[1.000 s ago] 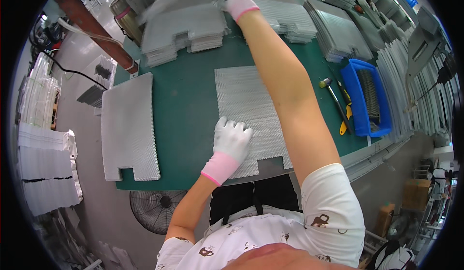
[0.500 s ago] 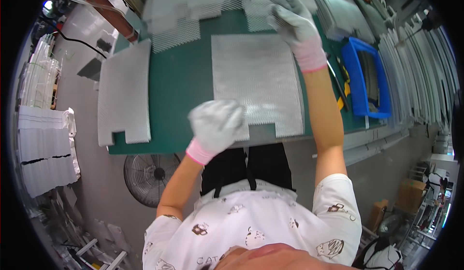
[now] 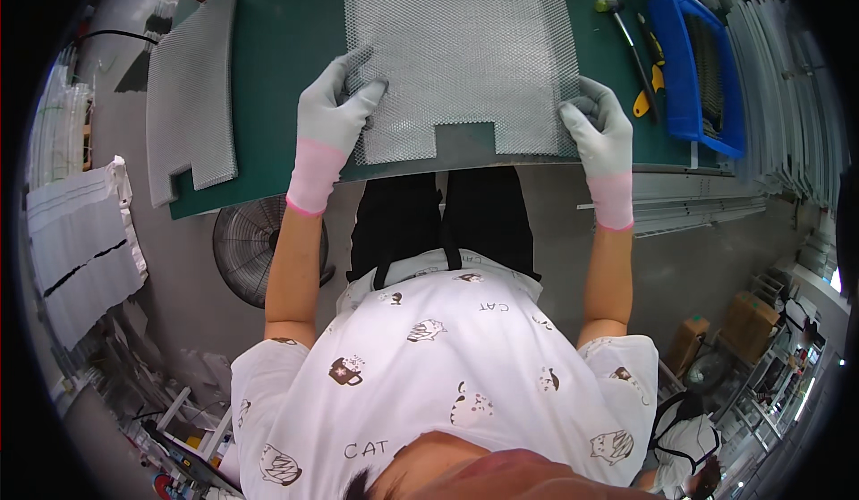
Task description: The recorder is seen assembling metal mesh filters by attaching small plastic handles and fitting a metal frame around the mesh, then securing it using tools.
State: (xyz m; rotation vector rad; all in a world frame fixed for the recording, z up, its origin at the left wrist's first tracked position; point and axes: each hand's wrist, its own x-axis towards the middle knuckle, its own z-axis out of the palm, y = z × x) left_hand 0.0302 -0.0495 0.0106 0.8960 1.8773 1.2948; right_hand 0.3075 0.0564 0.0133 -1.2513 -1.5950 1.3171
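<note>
We are viewing two gloved hands working at a grey metal mesh sheet [image 3: 461, 53], which is lying flat on a green-topped table [image 3: 286, 71], its notched edge facing the person and running close to the table's front edge. The far end of the sheet is extending beyond the view.

Left hand [image 3: 327, 111]: we are seeing it stand partly open at the sheet's left edge, the thumb and forefinger spreading apart and their tips touching the mesh. The remaining fingers are curling beside that edge.

Right hand [image 3: 603, 129]: we are seeing it sit at the opposite edge, near the lower right corner, with the thumb and bent fingers meeting the border and leaving a narrow gap. We are not able to tell whether it is pinching the mesh or only touching it.

Surroundings: we are noting a second mesh sheet [image 3: 192, 97] lying well apart on the left. To the right, a hammer [image 3: 622, 24] and a yellow-and-black tool [image 3: 659, 78] are lying beside a blue bin [image 3: 680, 97]
</note>
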